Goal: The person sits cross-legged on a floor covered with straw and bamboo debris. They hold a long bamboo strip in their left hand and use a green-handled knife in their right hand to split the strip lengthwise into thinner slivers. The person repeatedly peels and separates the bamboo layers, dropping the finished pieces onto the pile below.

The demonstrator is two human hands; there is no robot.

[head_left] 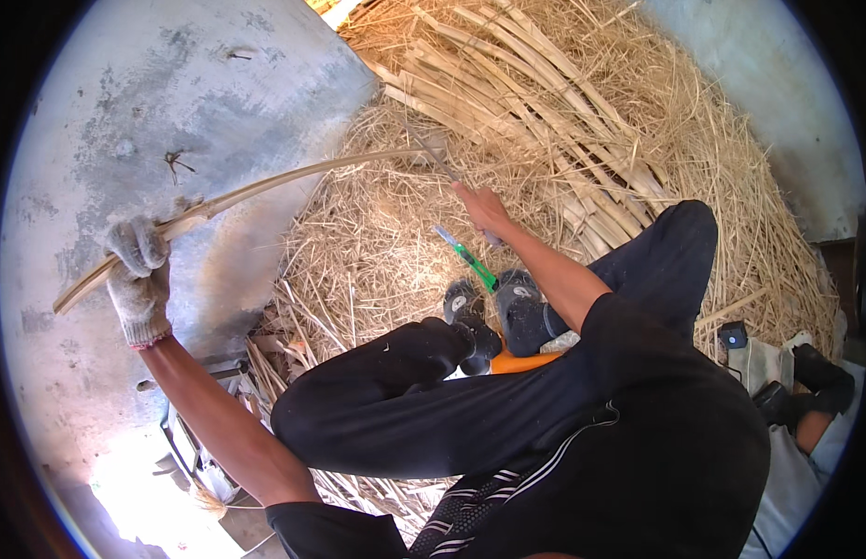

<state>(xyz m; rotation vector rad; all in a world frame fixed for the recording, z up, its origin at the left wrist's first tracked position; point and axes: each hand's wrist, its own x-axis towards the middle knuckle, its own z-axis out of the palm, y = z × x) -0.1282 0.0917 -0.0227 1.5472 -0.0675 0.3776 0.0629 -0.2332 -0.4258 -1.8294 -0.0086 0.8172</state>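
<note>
My left hand (139, 270), in a pale knitted work glove, is closed round a long split bamboo strip (265, 180) near its lower left end. The strip curves up and to the right. My bare right hand (485, 207) is closed round the handle of a knife (436, 158). Its thin dark blade points up and left and crosses the strip's far end; whether they touch I cannot tell. Below my right hand a green-handled tool with a pale blade (472, 261) stands beside my dark shoes (521, 303).
A heap of shavings (358, 224) covers the ground ahead. Several split bamboo strips (545, 102) lie on it. Grey walls (218, 84) stand at left and upper right. Something orange (521, 361) is under my feet. At right, part of another person (815, 401) shows.
</note>
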